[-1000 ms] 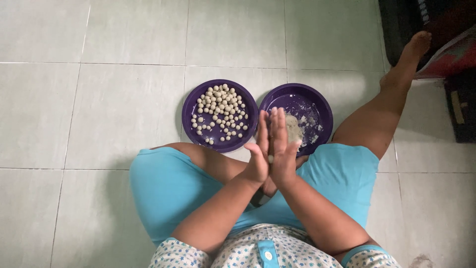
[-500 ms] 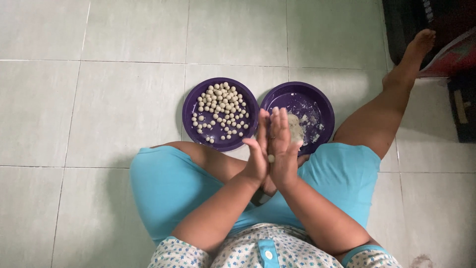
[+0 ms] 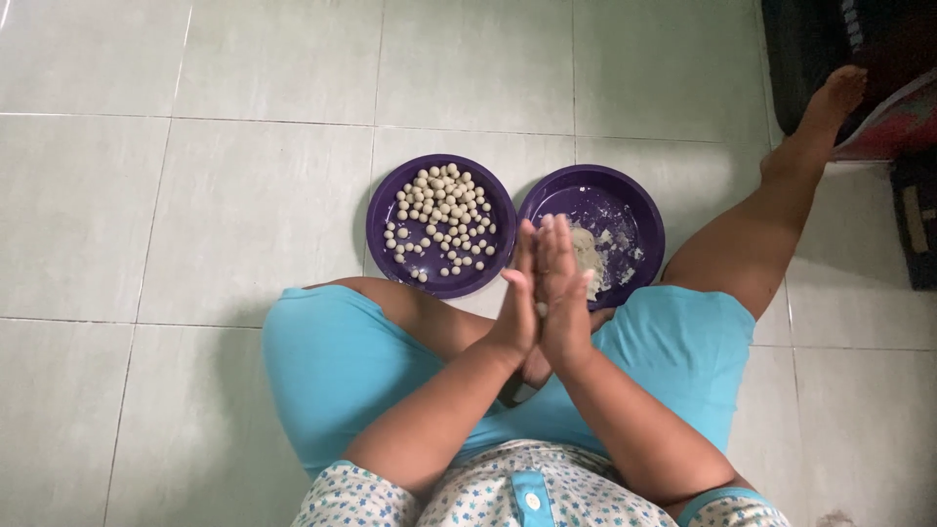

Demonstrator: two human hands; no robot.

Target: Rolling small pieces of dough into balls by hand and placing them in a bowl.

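Observation:
My left hand [image 3: 517,298] and my right hand [image 3: 564,285] are pressed flat together, palm to palm, above my lap. A small pale piece of dough [image 3: 540,310] peeks out between the palms. Just beyond the fingertips lie two purple plates on the tiled floor. The left plate [image 3: 383,226] carries several small round dough balls [image 3: 441,210]. The right plate [image 3: 639,210] holds a lump of pale dough [image 3: 588,256] and some crumbs, partly hidden behind my fingers.
I sit on pale floor tiles [image 3: 195,195] in blue shorts, left knee [image 3: 322,342] bent in front and right leg [image 3: 781,195] stretched toward the upper right. Dark objects [image 3: 830,49] and a red item [image 3: 903,127] stand at the top right.
The joined palms have slid slightly against each other and stay in the same place above the plates. Nothing else has moved.

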